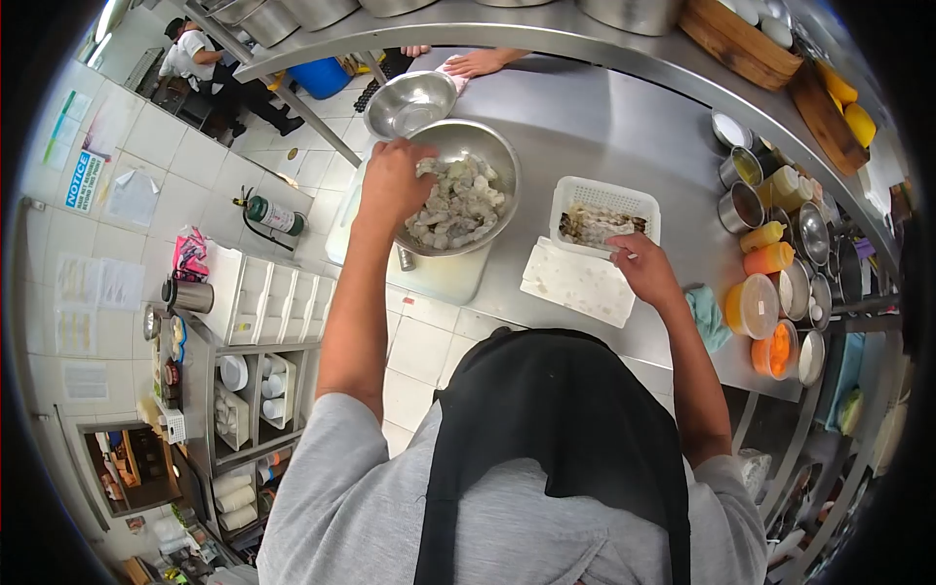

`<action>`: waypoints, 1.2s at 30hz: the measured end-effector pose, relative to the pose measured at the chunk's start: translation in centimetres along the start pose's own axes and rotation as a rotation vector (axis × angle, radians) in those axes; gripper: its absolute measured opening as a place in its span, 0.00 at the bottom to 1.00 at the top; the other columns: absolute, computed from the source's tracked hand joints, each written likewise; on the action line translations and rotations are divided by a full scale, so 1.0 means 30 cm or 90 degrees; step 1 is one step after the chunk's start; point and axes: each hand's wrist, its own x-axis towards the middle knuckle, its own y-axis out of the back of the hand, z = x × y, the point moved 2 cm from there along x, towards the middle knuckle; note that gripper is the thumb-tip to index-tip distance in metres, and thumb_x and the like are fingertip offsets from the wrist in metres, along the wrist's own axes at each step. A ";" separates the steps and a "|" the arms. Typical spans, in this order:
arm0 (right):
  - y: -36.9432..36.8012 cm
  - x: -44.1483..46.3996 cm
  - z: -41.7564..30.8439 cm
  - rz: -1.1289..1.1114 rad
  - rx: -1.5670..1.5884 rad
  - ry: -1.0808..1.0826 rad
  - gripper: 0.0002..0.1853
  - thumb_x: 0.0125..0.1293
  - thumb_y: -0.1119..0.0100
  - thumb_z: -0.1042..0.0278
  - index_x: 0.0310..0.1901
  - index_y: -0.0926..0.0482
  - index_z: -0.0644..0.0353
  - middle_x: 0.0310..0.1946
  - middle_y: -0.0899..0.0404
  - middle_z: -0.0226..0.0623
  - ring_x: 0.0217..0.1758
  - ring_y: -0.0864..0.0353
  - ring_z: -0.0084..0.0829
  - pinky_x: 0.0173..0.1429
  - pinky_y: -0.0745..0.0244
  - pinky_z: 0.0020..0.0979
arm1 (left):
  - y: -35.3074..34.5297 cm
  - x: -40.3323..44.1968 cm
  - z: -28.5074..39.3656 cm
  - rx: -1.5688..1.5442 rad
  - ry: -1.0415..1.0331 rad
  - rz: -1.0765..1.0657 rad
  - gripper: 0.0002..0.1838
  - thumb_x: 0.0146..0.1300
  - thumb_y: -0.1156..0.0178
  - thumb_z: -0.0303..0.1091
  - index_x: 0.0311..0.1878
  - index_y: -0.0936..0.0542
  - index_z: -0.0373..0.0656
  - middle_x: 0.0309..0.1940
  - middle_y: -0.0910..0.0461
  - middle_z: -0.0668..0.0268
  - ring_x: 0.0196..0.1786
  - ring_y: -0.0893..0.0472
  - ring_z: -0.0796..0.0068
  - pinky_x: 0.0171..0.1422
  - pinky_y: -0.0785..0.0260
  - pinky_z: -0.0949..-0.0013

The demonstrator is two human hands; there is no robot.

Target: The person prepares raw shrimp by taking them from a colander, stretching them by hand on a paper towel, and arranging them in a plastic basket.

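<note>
My left hand [398, 180] reaches over the rim of a large metal bowl [509, 156], its fingers bent at the edge of a heap of raw, peeled shrimp [456, 203]; what its fingertips hold, if anything, is hidden. My right hand [643, 269] is at the near right corner of a white perforated basket [570, 195], with thumb and fingers pinched together near the shrimp [595, 226] lined up inside. Whatever the pinch holds is too small to make out. A white tray or lid [577, 283] lies just in front of the basket.
A smaller metal bowl [411, 102] stands behind the large one, near another person's hand [478, 63]. A cutting board [453, 278] lies under the large bowl. Sauce bottles [768, 258], tubs [752, 305] and a teal cloth [706, 320] line the right side. A metal shelf [546, 44] spans the back.
</note>
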 end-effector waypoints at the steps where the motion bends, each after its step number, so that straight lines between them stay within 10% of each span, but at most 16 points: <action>1: 0.002 -0.012 0.007 0.000 0.004 -0.005 0.16 0.75 0.31 0.70 0.61 0.10 0.60 0.55 0.12 0.49 0.52 0.08 0.43 0.60 0.13 0.40 | -0.036 0.015 -0.016 -0.052 -0.082 -0.003 0.22 0.52 0.24 0.26 0.54 0.05 0.50 0.55 0.09 0.56 0.64 0.17 0.49 0.76 0.25 0.52; 4: -0.006 -0.046 0.011 0.009 -0.004 -0.023 0.15 0.75 0.31 0.71 0.60 0.10 0.61 0.55 0.11 0.49 0.51 0.08 0.42 0.58 0.12 0.39 | -0.199 -0.017 0.075 -0.062 -0.303 -0.138 0.23 0.50 0.25 0.24 0.52 0.04 0.54 0.60 0.13 0.60 0.68 0.21 0.52 0.75 0.28 0.51; 13: -0.017 -0.131 -0.026 0.034 0.002 -0.046 0.15 0.75 0.31 0.72 0.59 0.10 0.63 0.54 0.10 0.50 0.49 0.07 0.42 0.57 0.12 0.39 | -0.286 -0.043 0.073 -0.085 -0.277 -0.183 0.12 0.54 0.25 0.25 0.41 0.10 0.52 0.66 0.24 0.61 0.74 0.27 0.52 0.77 0.36 0.47; 19: -0.002 -0.173 -0.002 0.052 -0.017 -0.069 0.15 0.74 0.30 0.71 0.59 0.10 0.62 0.55 0.10 0.51 0.50 0.06 0.43 0.59 0.13 0.40 | -0.231 -0.019 -0.014 -0.385 -0.168 -0.175 0.08 0.65 0.27 0.26 0.46 0.09 0.48 0.61 0.19 0.57 0.69 0.20 0.49 0.70 0.24 0.52; 22: 0.005 -0.177 0.021 0.054 -0.019 -0.068 0.15 0.74 0.30 0.69 0.60 0.10 0.62 0.55 0.10 0.51 0.50 0.07 0.44 0.59 0.13 0.40 | -0.114 0.055 -0.108 -0.305 -0.138 0.044 0.11 0.64 0.27 0.25 0.49 0.10 0.45 0.60 0.16 0.54 0.66 0.16 0.49 0.65 0.18 0.55; 28: -0.004 -0.168 0.003 0.030 -0.032 -0.088 0.16 0.75 0.30 0.66 0.61 0.10 0.60 0.55 0.10 0.50 0.52 0.07 0.44 0.60 0.13 0.41 | -0.033 0.069 -0.118 -0.194 -0.105 -0.203 0.14 0.61 0.26 0.26 0.50 0.06 0.46 0.63 0.15 0.53 0.67 0.15 0.50 0.72 0.22 0.55; 36: -0.042 -0.157 -0.009 0.004 -0.020 -0.089 0.16 0.76 0.30 0.65 0.62 0.10 0.58 0.57 0.10 0.48 0.55 0.08 0.45 0.62 0.14 0.41 | -0.254 -0.115 0.037 0.033 -0.244 -0.191 0.13 0.57 0.20 0.31 0.46 0.05 0.56 0.85 0.36 0.60 0.92 0.46 0.45 0.86 0.44 0.30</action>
